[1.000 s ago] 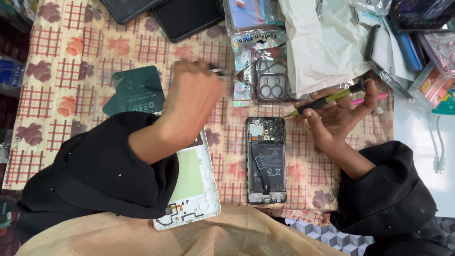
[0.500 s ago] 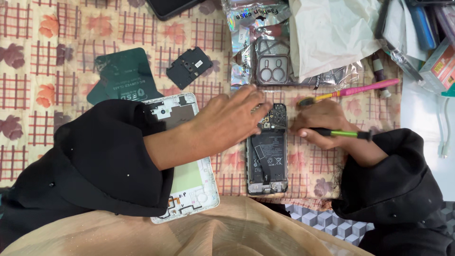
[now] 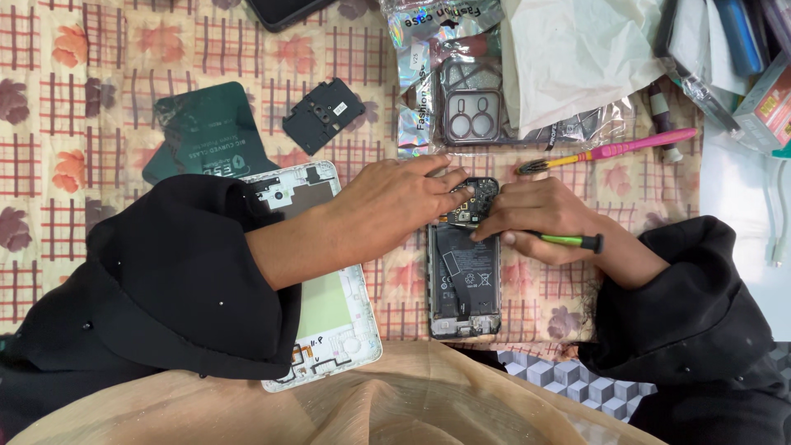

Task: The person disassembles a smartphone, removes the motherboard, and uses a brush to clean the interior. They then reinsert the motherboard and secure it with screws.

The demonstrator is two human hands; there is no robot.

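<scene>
Board work at top of opened black phone (image 3: 463, 284): your left hand (image 3: 395, 198) pins it flat-fingered, right hand (image 3: 540, 218) pinches green-handled screwdriver (image 3: 568, 241); next needs steady tip seating.

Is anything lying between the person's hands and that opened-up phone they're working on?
Nothing visible does. The left hand and the right hand both rest directly on the top end of the opened phone, the right one holding a green-handled screwdriver.

Matt woven tablecloth (image 3: 99, 58) — glossy plastic packet (image 3: 420, 49).
</scene>
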